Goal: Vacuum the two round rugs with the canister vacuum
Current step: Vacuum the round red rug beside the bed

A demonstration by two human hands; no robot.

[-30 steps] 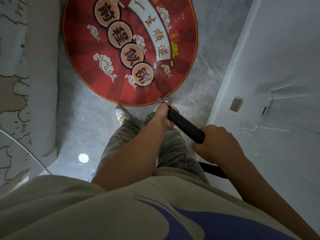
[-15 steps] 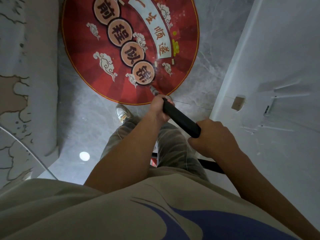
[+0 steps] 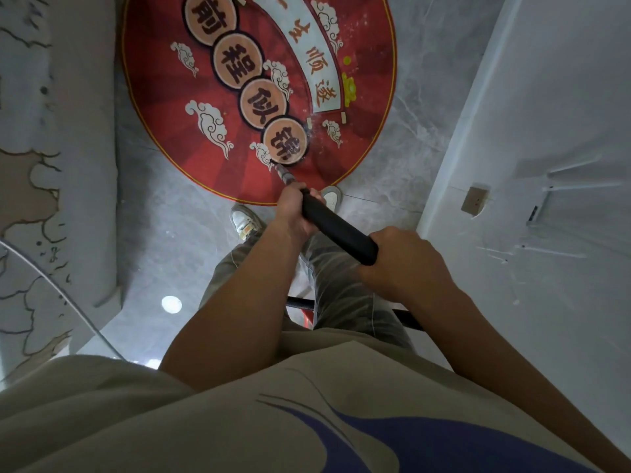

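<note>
Both hands are closed round the black vacuum wand [image 3: 338, 230]: the left hand [image 3: 293, 213] wraps its far end, and the right hand [image 3: 406, 264] grips the near end. Beyond the left hand, a thin metal tube [image 3: 285, 174] runs on to the red round rug [image 3: 164, 97], its tip at the nearest round character badge close to the rug's near edge. The rug lies on a grey marble floor [image 3: 153, 250] at the far centre, printed with clouds and a white scroll.

A white wall [image 3: 546, 131] stands close on the right, carrying a small tan plate [image 3: 474, 199]. A grey patterned surface [image 3: 34, 165] fills the left side. Two pale shoes [image 3: 244, 223] stand just short of the rug's edge, the right one touching it. A ribbed black hose [image 3: 300, 303] crosses behind the legs, with a bit of red showing between them.

The left arm reaches forward nearly straight, knuckles to the left. The right wrist bends inward, with the back of the hand up.
</note>
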